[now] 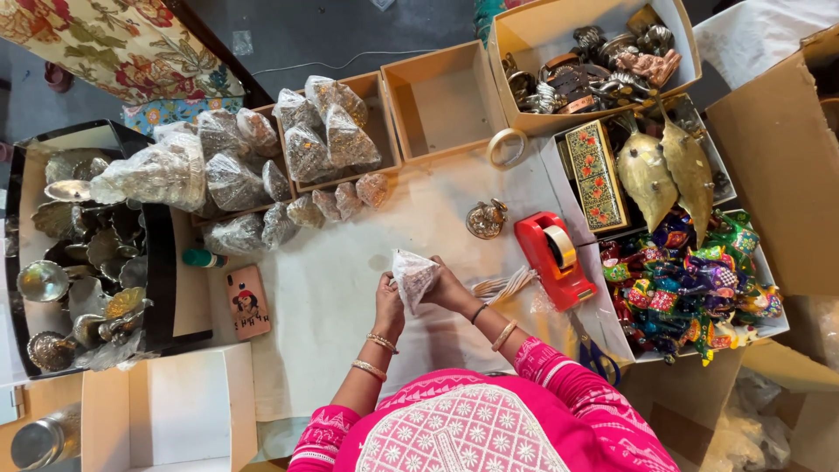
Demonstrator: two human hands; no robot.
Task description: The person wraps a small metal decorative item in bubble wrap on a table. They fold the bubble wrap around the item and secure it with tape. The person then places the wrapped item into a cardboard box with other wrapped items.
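Head view looks down on a white-covered counter [332, 297]. Both hands grip one small clear plastic pouch [412, 275] above its middle: the left hand [390, 301] closed on its left edge, the right hand [447, 287] closed on its right. Just right of them lie thin sticks [505, 285] and a red tape dispenser [553, 259]. Finished pouches [288, 166] are heaped at the far side, spilling from cardboard trays [437, 100].
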